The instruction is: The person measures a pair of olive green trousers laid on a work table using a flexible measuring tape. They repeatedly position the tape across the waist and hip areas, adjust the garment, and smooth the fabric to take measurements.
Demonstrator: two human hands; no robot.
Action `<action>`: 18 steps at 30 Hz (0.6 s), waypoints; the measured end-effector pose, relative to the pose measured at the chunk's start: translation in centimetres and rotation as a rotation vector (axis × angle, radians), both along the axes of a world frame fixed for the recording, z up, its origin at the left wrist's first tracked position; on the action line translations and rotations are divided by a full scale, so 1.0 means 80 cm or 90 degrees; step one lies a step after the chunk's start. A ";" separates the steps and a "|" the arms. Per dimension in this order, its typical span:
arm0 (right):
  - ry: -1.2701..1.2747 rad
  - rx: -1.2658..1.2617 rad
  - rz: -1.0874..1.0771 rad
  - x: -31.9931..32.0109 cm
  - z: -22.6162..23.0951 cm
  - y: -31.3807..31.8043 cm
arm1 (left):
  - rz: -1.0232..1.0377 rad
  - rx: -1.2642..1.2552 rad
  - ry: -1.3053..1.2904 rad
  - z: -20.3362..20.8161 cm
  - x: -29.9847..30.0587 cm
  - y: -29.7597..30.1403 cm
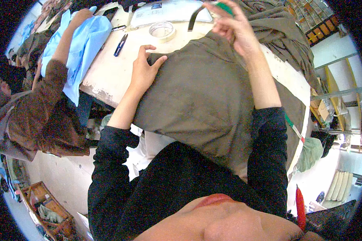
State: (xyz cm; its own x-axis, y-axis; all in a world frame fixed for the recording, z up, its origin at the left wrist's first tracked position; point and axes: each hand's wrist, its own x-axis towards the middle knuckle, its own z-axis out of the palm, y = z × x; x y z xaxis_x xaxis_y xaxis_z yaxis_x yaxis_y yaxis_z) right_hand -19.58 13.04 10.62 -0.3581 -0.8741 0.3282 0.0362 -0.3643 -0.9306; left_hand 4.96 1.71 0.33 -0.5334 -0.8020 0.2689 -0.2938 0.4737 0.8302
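A dark olive-brown cloth [201, 88] is spread over the table in front of me and hangs down over its near edge. At the cloth's left edge, my left hand [145, 68] rests with thumb and forefinger apart, holding nothing. My right hand [235, 30] is raised over the cloth's far right part, its fingers bent and smeared by motion. From it a dark narrow strip [195, 16] curves out to the left, and a green piece [225, 8] shows at the fingers. I cannot make out exactly what this green and dark thing is.
A roll of pale tape [162, 31], small dark thread snips [120, 45] and a clear sleeve with papers [171, 14] lie on the pale table [104, 76]. More brown cloth [277, 30] is heaped at far right. At left a co-worker's hand [82, 16] touches light-blue cloth [82, 40].
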 end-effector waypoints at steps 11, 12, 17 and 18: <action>0.134 0.156 0.002 0.008 0.012 0.050 | -0.063 -0.039 -0.004 -0.015 0.003 -0.012; 0.191 0.206 -0.085 0.009 0.004 0.054 | -0.075 -0.063 0.004 -0.014 0.003 -0.011; 0.314 -0.013 -0.404 -0.005 -0.035 0.038 | -0.070 -0.051 0.018 -0.009 0.001 -0.004; 0.371 -0.029 -0.386 -0.012 -0.041 0.030 | -0.060 -0.037 0.003 -0.007 0.001 -0.003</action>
